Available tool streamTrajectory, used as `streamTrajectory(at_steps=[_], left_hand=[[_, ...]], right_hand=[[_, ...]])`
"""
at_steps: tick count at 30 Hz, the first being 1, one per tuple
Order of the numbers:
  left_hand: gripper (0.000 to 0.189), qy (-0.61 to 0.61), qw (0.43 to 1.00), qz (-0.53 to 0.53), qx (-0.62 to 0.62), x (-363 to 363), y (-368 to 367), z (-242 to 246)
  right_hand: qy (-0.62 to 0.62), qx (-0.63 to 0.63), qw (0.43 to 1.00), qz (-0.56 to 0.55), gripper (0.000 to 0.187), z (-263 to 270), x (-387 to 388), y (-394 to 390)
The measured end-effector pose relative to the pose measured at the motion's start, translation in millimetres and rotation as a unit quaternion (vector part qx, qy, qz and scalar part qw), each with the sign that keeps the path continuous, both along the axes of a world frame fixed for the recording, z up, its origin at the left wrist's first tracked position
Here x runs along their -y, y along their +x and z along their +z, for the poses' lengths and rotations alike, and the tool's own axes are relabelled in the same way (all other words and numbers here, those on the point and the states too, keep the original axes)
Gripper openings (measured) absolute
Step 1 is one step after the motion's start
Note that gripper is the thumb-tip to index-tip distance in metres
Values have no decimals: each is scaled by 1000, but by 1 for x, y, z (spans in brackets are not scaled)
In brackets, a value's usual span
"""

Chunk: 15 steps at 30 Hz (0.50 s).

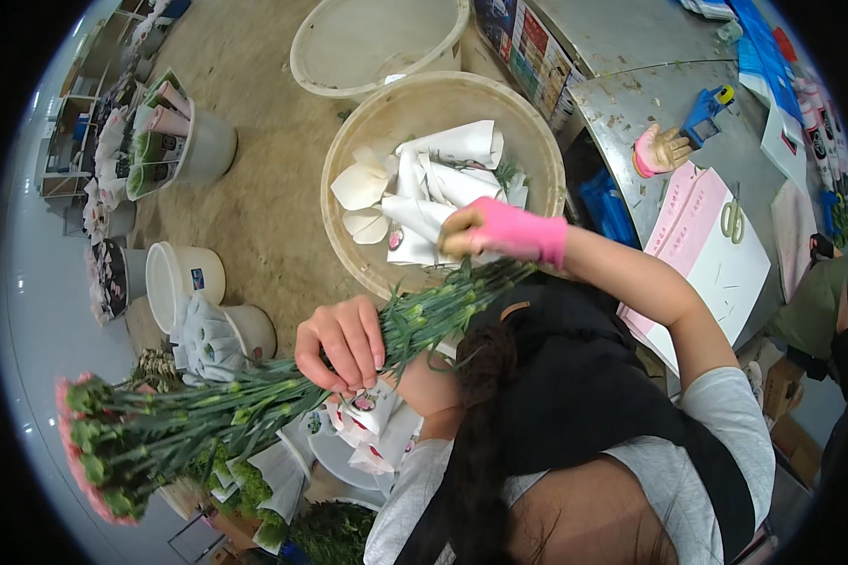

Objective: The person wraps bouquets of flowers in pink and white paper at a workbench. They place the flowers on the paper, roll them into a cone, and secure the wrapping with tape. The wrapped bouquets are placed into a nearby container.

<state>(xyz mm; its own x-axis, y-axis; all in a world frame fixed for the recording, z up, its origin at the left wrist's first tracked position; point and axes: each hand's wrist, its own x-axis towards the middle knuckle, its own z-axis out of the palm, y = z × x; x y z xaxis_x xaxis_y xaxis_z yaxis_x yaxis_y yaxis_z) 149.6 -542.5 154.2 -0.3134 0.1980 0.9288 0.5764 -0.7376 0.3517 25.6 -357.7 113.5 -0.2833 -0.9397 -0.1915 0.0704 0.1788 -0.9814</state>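
A long bunch of pink carnations (247, 402) lies slantwise across my front, its flower heads at the lower left and its cut stems at the right. Bare, my left hand (343, 346) is wrapped around the green stems near the middle. My right hand (495, 229) wears a pink work glove with tan fingertips. Its fingers are curled beside the stem ends, above a large round plastic tub (336, 233). Whether they pinch anything is hard to see. Inside the tub lie several crumpled white paper wraps (459, 145) and green scraps.
On the metal table (608, 106) at right are a loose glove (661, 150), a blue tape dispenser (707, 116), pink-and-white paper sheets (707, 275) and scissors (733, 220). Another tub (378, 42) stands beyond. Flower buckets (208, 145) line the left. Part of another person (813, 304) shows at far right.
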Motion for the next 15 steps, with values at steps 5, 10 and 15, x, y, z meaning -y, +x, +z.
streamTrajectory(at_steps=[5, 10, 15], left_hand=[[9, -1, 998, 52, -20, 6, 23, 22], [11, 32, 999, 28, -31, -2, 26, 18], [9, 21, 999, 11, -27, -3, 27, 26]], right_hand=[[-20, 215, 935, -281, 35, -89, -29, -50], [52, -37, 998, -17, 72, -2, -21, -28], [-66, -149, 965, 204, 36, -8, -18, -11]])
